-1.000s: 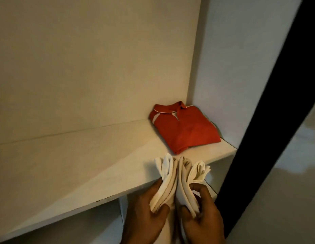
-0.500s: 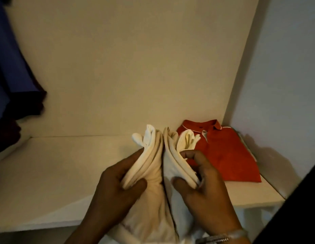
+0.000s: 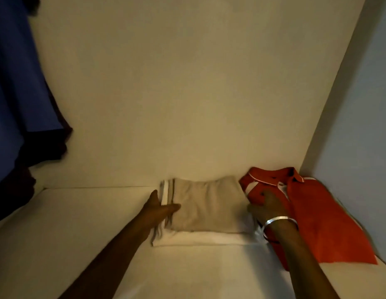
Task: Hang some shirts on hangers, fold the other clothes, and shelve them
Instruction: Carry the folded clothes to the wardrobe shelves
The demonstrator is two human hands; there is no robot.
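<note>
Closet interior was seen in dim light: pale back wall (image 3: 187,93), side wall (image 3: 360,126) at right, white shelf (image 3: 79,234) below. Folded beige garment (image 3: 209,203) was laid flat on the shelf against the back wall, white layers showing along its near and left edges, striped trim at the left end. Folded red polo shirt (image 3: 321,216) was seen in the right corner of the shelf, collar toward the back wall, touching the beige garment's right edge.

Left hand (image 3: 159,210) was placed at the garment's left end, thumb on top, fingers seemingly tucked under the edge; grip read as pinching that edge, though blur left some doubt. Right hand (image 3: 267,206) was set at the garment's right end where it meets the red shirt, fingers curled downward; exactly what that grip closed on could not be told. Silver bangle (image 3: 278,221) was noted on the right wrist. Dark blue clothing (image 3: 19,93) was seen hanging at upper left, darker fabric below it.
</note>
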